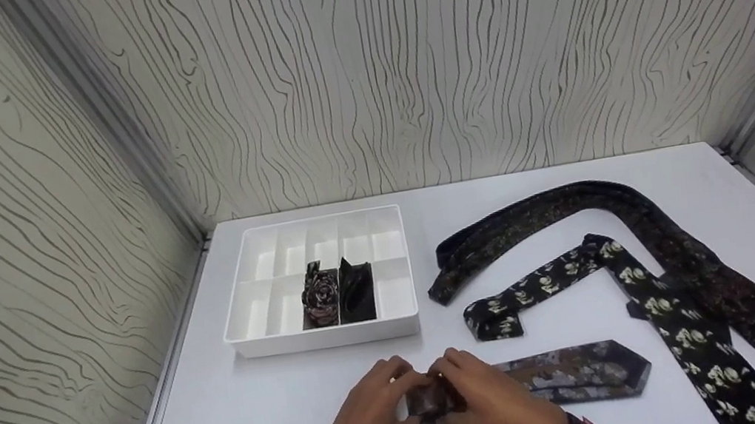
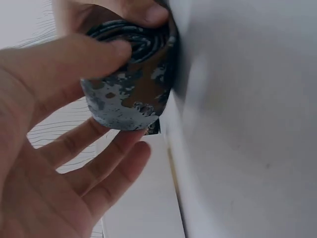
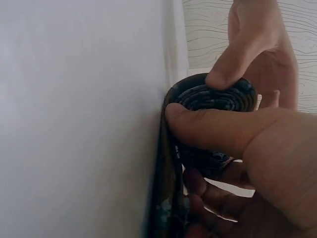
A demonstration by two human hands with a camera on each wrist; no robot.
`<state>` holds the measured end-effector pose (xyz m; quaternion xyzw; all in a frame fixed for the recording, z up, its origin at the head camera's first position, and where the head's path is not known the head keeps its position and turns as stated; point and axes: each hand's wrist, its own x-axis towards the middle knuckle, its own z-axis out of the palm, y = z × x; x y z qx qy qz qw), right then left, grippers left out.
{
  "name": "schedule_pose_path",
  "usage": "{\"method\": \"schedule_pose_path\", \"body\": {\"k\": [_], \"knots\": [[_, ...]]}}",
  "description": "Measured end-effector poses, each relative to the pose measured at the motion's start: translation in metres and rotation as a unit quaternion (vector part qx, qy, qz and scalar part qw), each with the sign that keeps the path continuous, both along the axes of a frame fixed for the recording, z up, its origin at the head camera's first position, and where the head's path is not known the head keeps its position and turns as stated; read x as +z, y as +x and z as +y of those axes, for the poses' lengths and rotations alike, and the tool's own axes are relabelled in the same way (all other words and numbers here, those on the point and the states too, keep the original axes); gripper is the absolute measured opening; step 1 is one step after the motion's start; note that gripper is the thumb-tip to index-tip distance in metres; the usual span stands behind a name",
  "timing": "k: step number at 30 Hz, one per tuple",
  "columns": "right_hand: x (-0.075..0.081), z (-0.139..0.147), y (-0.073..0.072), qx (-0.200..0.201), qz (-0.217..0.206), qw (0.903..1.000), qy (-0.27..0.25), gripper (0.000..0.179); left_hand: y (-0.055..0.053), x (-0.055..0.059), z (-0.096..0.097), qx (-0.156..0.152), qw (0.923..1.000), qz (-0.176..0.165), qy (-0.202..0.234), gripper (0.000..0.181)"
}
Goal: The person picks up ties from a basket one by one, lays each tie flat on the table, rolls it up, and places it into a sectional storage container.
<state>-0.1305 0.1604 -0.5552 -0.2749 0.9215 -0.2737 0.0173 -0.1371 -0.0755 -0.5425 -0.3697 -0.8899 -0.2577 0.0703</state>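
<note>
Both hands hold a partly rolled necktie (image 1: 428, 402) with a grey, brown and dark floral pattern, low over the front middle of the table. My left hand (image 1: 376, 410) grips the roll from the left, its thumb on the coiled edge in the left wrist view (image 2: 131, 42). From the other side my right hand (image 1: 484, 398) pinches the roll, thumb across the coil (image 3: 213, 101). The tie's flat wide end (image 1: 589, 373) runs out rightward from under the right hand and lies on the table.
A white divided tray (image 1: 324, 337) stands at the back left, with two rolled ties (image 1: 320, 297) in neighbouring front compartments. To the right lie a black tie with pale flowers (image 1: 692, 337) and a dark patterned tie (image 1: 570, 202), which overlap. Wood-grain panels (image 1: 364, 72) enclose the table.
</note>
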Motion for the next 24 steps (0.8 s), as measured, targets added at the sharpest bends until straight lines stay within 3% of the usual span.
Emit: {"method": "schedule_pose_path", "body": {"k": [6,12,19,24], "knots": [[-0.001,0.005,0.001,0.003,-0.018,0.9998,-0.001,0.048,0.001,0.000,0.005,-0.002,0.9998,0.021,0.000,0.053],[0.000,0.009,0.001,0.009,-0.049,0.9987,-0.014,0.056,0.003,0.001,0.009,-0.009,0.9989,0.037,-0.028,0.045],[0.000,0.015,0.000,0.020,-0.016,0.9996,0.008,0.046,0.001,0.001,0.008,0.002,0.9981,0.039,-0.048,0.057],[0.001,0.017,-0.001,0.017,0.023,0.9988,0.041,0.045,0.002,0.000,0.010,-0.005,0.9969,0.052,-0.060,0.048]]}}
